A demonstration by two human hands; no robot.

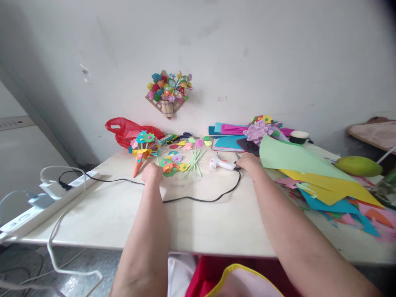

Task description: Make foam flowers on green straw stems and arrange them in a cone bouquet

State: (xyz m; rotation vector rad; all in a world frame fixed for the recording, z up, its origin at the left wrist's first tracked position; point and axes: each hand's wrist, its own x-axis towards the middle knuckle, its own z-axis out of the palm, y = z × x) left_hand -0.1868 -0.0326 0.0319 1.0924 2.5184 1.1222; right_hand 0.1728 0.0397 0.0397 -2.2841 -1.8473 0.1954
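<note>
My left hand (152,173) is closed low over the table, between an orange paper cone (140,163) with foam flowers in it and a small pile of foam flowers (168,167). Its fingertips are hidden behind the hand, and so is whatever they hold. To the right, my right hand (248,161) has its fingers drawn together beside the back end of a white glue gun (224,164). A small grey metal tip shows by those fingers; what it belongs to is unclear. Pale green paper strips (194,161) lie loosely crossed between the hands.
A black cord (198,200) curves across the table toward a white power strip (27,216) at left. Coloured foam sheets (297,159) and scraps are heaped at right, near a green-yellow fruit (359,166). A red plastic bag (130,130) lies behind; a flower basket (167,108) hangs on the wall.
</note>
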